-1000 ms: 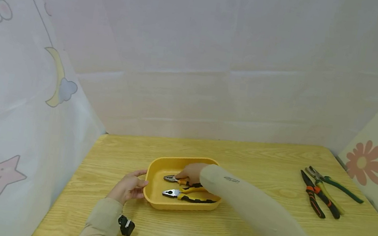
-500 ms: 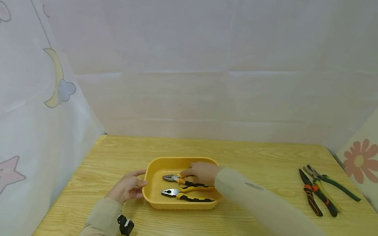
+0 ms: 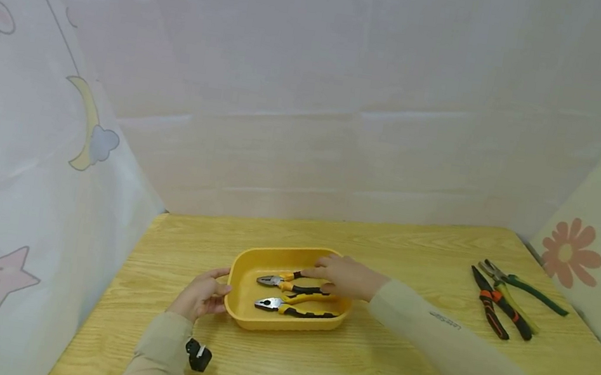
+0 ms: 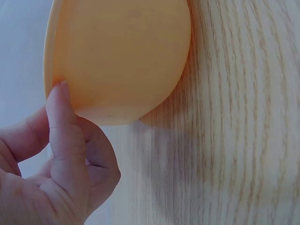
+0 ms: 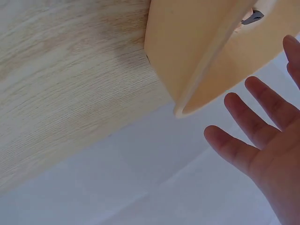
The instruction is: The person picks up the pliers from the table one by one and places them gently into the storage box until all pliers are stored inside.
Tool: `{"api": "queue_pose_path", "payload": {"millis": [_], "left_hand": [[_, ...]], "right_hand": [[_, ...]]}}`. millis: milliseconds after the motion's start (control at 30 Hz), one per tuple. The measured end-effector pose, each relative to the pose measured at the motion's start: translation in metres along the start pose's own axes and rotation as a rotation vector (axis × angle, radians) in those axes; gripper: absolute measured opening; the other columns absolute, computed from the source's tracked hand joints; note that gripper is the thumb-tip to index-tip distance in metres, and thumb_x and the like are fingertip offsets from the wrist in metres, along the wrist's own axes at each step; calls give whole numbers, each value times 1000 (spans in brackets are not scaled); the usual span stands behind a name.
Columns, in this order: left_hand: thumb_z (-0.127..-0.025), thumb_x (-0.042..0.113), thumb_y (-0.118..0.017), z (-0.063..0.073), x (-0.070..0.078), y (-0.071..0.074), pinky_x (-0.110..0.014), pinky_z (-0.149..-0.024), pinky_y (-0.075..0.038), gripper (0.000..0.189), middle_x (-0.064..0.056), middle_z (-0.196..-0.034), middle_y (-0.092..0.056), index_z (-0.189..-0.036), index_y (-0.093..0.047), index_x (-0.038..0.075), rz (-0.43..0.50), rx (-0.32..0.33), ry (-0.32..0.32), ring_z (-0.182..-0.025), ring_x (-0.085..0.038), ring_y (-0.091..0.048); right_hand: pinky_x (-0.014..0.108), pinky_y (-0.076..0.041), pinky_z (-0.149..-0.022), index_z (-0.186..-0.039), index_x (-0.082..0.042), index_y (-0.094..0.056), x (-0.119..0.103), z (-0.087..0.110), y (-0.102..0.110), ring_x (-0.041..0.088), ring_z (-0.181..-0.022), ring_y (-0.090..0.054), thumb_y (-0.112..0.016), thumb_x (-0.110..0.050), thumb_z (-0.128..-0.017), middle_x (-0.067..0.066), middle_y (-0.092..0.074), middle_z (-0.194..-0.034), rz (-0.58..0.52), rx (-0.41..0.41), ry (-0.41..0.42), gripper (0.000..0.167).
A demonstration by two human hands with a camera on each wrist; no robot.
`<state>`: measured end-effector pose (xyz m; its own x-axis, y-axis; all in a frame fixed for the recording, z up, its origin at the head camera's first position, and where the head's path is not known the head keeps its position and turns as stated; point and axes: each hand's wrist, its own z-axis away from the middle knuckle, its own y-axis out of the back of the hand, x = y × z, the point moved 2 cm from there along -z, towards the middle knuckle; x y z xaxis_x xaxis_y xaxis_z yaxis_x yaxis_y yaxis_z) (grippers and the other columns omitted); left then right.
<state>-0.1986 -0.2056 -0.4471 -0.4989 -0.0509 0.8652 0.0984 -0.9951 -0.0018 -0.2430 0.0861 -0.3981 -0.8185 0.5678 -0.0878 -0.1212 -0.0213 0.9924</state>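
A yellow tray (image 3: 244, 319) stands on the wooden table with two pairs of pliers in it. The nearer pliers (image 3: 311, 314) have yellow and black handles; the farther pliers (image 3: 287, 284) have orange and black ones, partly hidden by my right hand. My left hand (image 3: 200, 295) pinches the tray's left rim, its thumb on the rim in the left wrist view. My right hand (image 3: 348, 277) hovers over the tray's right end with fingers spread. In the right wrist view those fingers (image 5: 243, 117) are extended beside the tray's rim and hold nothing.
On the table's right side lie pliers with black and orange handles (image 3: 500, 305), overlapping pliers with green and yellow handles (image 3: 536, 294). A pale cloth backdrop (image 3: 281, 159) rises behind the table's far edge (image 3: 421, 228).
My right hand has let go of the orange-handled pliers in the tray and drawn back up and to the right, fingers opening. My left hand has kept its place on the rim.
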Motion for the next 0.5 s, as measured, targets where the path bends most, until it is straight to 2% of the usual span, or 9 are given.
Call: {"api": "queue_pose_path", "payload": {"millis": [300, 500], "left_hand": [[-95, -7, -52, -1, -2, 1, -23, -52, -52, 53, -16, -96, -50, -145, -39, 2, -12, 7, 1, -68, -16, -52], [-95, -6, -53, -2, 0, 1, -23, -52, -52, 54, -15, -95, -52, -146, -38, 2, -23, 2, 2, -66, -15, -52]], "right_hand": [[50, -50, -88, -140, -19, -54, -1, 23, -2, 30, -113, -55, -69, -22, -92, 11, -58, -128, 133, 117, 35, 51], [54, -47, -91, -140, -18, -53, -2, 38, 2, 35, -118, -52, -69, -20, -92, 14, -55, -132, 125, 134, 14, 51]]}}
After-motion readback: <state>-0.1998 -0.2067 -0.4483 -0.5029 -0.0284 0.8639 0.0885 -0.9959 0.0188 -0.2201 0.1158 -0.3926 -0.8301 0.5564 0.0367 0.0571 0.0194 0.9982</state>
